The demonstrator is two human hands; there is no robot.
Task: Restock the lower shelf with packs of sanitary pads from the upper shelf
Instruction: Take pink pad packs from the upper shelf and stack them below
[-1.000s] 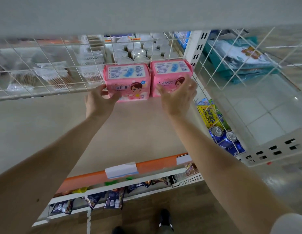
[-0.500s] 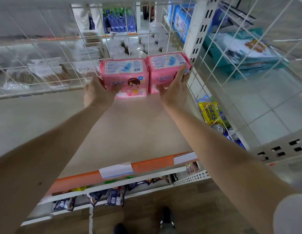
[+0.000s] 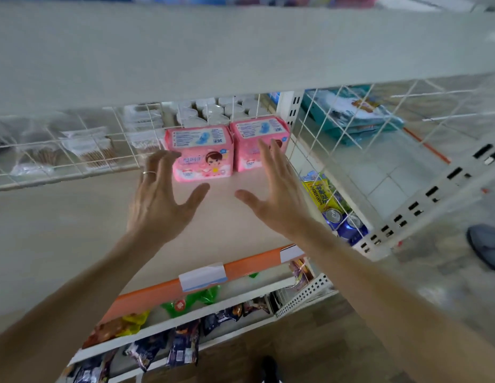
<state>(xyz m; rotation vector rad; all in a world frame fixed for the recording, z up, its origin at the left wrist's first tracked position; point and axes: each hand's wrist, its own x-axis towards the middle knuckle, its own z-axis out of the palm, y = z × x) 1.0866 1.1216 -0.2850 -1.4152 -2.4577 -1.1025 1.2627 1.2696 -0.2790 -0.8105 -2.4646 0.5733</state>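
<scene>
Two pink packs of sanitary pads stand side by side at the back of the lower shelf [image 3: 75, 230], against the wire grid. The left pack [image 3: 200, 153] shows a cartoon child; the right pack [image 3: 254, 134] is partly hidden by my fingers. My left hand [image 3: 160, 194], wearing a ring, hovers with fingers spread just in front and left of the left pack, holding nothing. My right hand [image 3: 274, 189] is likewise spread and apart from the packs, its fingertips overlapping the right pack in view. The upper shelf's white edge [image 3: 241, 51] spans the top.
A wire grid [image 3: 75, 150] backs the shelf, with cotton swabs and white cups behind it. A side grid [image 3: 318, 172] at right holds cans and a yellow packet. Snack packets hang on shelves below the orange price strip [image 3: 254, 264]. A shoe shows at far right.
Both hands have let go of the two packs and pulled back toward me with fingers spread. The packs stay at the shelf's back. The camera has tilted so the upper shelf edge fills the top.
</scene>
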